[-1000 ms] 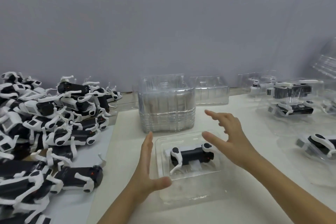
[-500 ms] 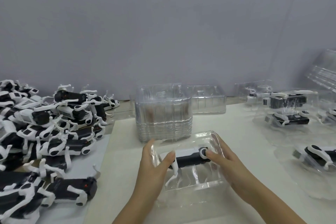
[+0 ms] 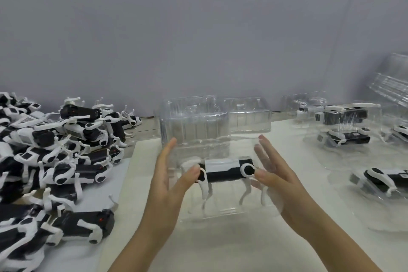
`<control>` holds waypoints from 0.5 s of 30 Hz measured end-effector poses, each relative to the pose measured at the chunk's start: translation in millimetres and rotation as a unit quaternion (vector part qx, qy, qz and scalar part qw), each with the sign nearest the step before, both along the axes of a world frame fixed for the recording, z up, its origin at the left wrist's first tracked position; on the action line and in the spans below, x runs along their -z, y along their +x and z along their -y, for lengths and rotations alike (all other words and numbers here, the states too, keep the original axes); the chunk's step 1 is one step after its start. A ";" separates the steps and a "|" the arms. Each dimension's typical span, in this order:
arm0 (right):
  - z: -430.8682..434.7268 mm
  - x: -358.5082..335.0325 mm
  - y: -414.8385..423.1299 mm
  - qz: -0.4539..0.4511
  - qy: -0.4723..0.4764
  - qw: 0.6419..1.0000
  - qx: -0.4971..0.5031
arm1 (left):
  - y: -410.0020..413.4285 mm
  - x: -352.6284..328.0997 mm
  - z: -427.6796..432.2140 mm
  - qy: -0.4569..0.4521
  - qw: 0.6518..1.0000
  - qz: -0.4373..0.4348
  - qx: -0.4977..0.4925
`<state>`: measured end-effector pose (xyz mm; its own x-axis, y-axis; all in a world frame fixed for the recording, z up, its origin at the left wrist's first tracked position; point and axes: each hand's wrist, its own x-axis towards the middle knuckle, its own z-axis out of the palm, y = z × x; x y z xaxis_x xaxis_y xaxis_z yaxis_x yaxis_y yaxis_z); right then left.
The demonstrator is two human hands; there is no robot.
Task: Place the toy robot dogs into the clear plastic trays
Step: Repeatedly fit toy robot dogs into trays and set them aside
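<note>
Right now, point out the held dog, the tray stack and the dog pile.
Held dog (image 3: 223, 173): head view, black body.
Tray stack (image 3: 194, 128): head view, front wall.
Dog pile (image 3: 72, 170): head view, a middle dog.

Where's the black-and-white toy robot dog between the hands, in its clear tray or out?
In: clear plastic tray walls surround the black-and-white toy robot dog.

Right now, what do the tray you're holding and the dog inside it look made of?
Clear tray: thin moulded plastic, glossy; the table shows through it and its ridges catch glare. Toy robot dog: probably hard plastic, with a fairly matte black body and smooth white legs; no bare metal shows.
</note>
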<state>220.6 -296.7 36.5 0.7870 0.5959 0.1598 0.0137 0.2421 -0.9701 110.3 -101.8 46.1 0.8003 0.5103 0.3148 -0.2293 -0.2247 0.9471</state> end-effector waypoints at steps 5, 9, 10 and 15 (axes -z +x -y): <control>-1.4 -10.7 -13.6 0.099 -0.039 0.994 0.026 | -8.0 -4.1 6.2 0.077 0.993 0.087 -0.010; -7.1 -8.9 -19.8 0.198 -0.001 0.977 0.076 | -8.8 -4.5 4.8 0.153 0.976 0.156 0.003; -7.3 -6.4 -20.9 0.219 0.016 0.972 0.081 | -11.9 -5.9 6.4 0.182 0.966 0.184 0.008; -2.6 -9.2 -10.1 0.134 0.067 0.989 -0.006 | -11.6 -33.0 25.7 0.257 0.946 0.193 -0.037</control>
